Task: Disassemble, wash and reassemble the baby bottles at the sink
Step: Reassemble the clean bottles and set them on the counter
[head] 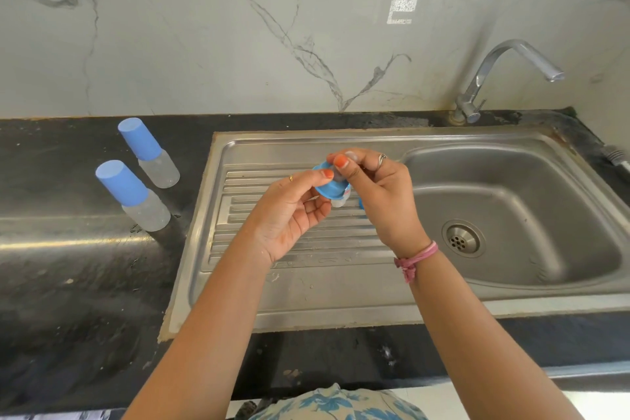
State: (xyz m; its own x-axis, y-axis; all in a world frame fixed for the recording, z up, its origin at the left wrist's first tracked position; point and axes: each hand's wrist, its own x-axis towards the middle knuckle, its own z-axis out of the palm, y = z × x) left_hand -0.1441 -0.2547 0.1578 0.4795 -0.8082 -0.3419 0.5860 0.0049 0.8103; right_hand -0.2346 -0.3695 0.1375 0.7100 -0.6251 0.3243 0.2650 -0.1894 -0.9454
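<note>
Above the ribbed drainboard [296, 232] of the steel sink, both my hands work on one small part. My left hand [293, 211] pinches a blue bottle collar ring [330, 188] between thumb and fingers. My right hand [378, 194] pinches the clear teat [351, 155] that sits in that ring. A bit of a clear bottle [339, 203] and a sliver of blue show just below and behind my hands, mostly hidden. Two assembled baby bottles stand on the black counter at the left: the near bottle [136, 198] and the far bottle [150, 153], each clear with a blue cap.
The sink basin [511, 215] with its drain [463, 238] lies to the right. A chrome tap [494, 75] stands behind it, spout turned right, with no water running. The black counter [68, 266] is wet in places. A marble wall rises behind.
</note>
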